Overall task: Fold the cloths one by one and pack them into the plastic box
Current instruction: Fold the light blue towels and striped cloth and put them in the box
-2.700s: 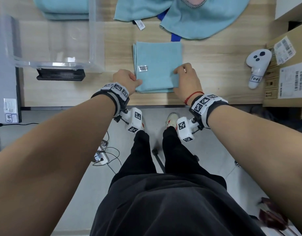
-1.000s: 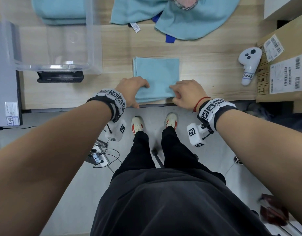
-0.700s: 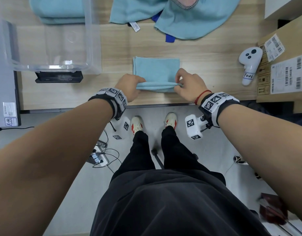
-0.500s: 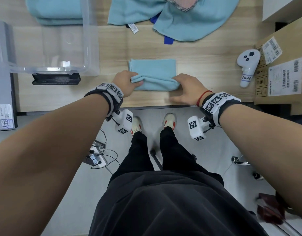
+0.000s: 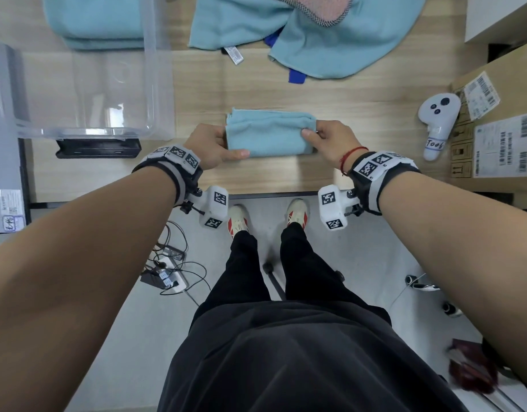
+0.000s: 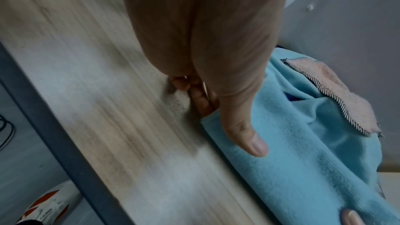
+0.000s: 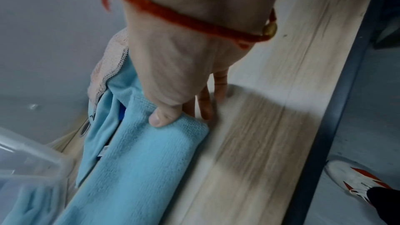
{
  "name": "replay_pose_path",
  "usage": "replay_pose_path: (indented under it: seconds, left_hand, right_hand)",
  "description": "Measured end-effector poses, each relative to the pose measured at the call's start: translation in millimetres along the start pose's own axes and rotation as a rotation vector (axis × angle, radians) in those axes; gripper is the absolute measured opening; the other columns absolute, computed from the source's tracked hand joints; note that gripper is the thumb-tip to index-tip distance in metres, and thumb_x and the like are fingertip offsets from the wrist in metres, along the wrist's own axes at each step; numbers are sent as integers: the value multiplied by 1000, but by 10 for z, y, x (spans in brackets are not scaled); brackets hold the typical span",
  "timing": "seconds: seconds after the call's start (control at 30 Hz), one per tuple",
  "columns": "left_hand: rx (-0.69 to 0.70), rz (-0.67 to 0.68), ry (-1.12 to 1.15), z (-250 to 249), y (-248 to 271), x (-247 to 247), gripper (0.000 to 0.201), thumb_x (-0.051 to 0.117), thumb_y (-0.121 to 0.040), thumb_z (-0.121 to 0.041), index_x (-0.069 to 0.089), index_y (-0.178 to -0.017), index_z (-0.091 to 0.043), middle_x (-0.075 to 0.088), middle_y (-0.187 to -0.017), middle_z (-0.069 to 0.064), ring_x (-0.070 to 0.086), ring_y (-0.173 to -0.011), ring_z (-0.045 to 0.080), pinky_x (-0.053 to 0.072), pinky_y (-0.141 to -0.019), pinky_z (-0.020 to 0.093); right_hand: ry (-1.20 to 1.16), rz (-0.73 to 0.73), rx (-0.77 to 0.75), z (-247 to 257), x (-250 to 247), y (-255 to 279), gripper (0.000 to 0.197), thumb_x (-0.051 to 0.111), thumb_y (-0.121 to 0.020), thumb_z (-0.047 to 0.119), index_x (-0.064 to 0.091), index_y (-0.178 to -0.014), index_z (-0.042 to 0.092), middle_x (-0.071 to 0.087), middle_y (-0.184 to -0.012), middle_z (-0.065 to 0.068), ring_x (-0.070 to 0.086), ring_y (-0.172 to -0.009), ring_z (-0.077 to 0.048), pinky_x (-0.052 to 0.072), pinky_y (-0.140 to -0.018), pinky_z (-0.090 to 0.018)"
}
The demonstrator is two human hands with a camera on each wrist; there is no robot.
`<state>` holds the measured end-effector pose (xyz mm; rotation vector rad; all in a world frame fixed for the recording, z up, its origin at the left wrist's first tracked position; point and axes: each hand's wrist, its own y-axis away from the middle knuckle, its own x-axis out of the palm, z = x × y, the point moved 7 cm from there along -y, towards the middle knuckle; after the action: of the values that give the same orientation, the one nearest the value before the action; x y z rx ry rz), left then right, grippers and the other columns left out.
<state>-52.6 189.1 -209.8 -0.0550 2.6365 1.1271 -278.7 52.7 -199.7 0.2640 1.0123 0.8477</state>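
Observation:
A light blue cloth (image 5: 269, 133), folded into a narrow strip, lies on the wooden table near its front edge. My left hand (image 5: 214, 144) holds its left end, thumb on top (image 6: 244, 136) and fingers curled under the cloth (image 6: 303, 168). My right hand (image 5: 324, 138) pinches the right end, thumb pressed on the cloth (image 7: 138, 168) and fingers beneath. The clear plastic box (image 5: 155, 93) stands at the left and holds folded blue cloths (image 5: 98, 22). Unfolded blue cloths (image 5: 330, 37) are heaped at the back of the table.
A white controller (image 5: 437, 120) and a cardboard box (image 5: 500, 126) stand at the right. A black holder (image 5: 98, 148) lies in front of the plastic box. A pink cloth (image 5: 315, 7) lies on the heap. The table's front edge (image 5: 271, 193) runs just behind my wrists.
The square cloth was folded in half away from me into a narrow strip. Both hands went from its near edge to its two ends and now grip them.

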Motion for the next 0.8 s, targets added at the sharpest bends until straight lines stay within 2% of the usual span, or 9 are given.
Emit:
replay_pose_path:
  seconds: [0.13,0.23,0.3,0.33,0.4,0.47,0.53,0.6,0.8]
  left_hand:
    - [-5,-76,-95,14,-52,-70,45,71,-82,-48,70,-115,-18,73,-102,-2,68,-97,10,51,-97,32]
    - [-1,-136,-160,-15,-74,-84,40,62,-87,-52,73,-110,-20,74,-97,-3,68,-94,11,52,-94,33]
    - [-14,-169,-208,-22,-89,-91,44,57,-88,-57,75,-98,-17,73,-88,-2,66,-86,14,52,-86,32]
    - [-24,-181,-237,-24,-93,-93,49,54,-88,-59,73,-84,-14,68,-77,-1,62,-76,15,50,-78,33]
    - [-60,-212,-254,-49,-66,-101,58,49,-90,-60,46,-54,-14,42,-56,1,43,-57,18,36,-59,33]
    - [-76,-240,-238,-87,-20,-112,59,48,-92,-57,25,-52,-20,27,-53,-1,32,-53,17,24,-54,32]
    - [-82,-256,-224,-100,-4,-123,59,48,-93,-55,23,-52,-21,27,-53,-2,31,-52,17,23,-53,31]
    - [-91,-277,-219,-100,-22,-134,59,48,-93,-53,23,-51,-20,27,-51,-2,31,-51,17,23,-53,30]
    - [-97,-307,-280,-173,-63,-141,60,48,-95,-49,24,-49,-18,29,-47,-2,33,-49,17,25,-50,30]
  right_hand:
    - [-127,20,57,-64,10,-15,33,51,-96,41,65,-118,20,70,-110,-4,63,-104,-23,48,-93,-36]
    - [-331,47,99,-21,-9,17,34,63,-89,46,63,-118,29,71,-101,8,66,-90,-9,50,-83,-24]
    - [-284,51,84,11,-17,3,40,62,-87,53,65,-119,29,69,-104,9,64,-92,-9,48,-85,-23]
    - [-226,36,83,6,-9,-10,41,59,-89,55,67,-117,26,69,-105,6,63,-94,-13,48,-87,-26]
    - [-144,-14,100,-13,-2,-40,46,52,-93,54,72,-106,15,70,-98,-5,62,-91,-21,48,-83,-30]
    - [-119,-43,140,-24,3,-85,57,47,-94,56,68,-85,4,63,-79,-9,57,-76,-23,43,-68,-30]
    - [-76,-62,182,3,-27,-126,59,43,-96,56,48,-63,7,48,-63,-6,45,-62,-21,33,-56,-30]
    - [-22,-62,194,54,-67,-163,56,43,-96,53,33,-55,16,39,-56,-3,37,-55,-19,28,-51,-30]
    - [85,-55,246,0,-44,-192,55,51,-92,49,37,-52,14,39,-53,-3,38,-52,-19,27,-47,-30]
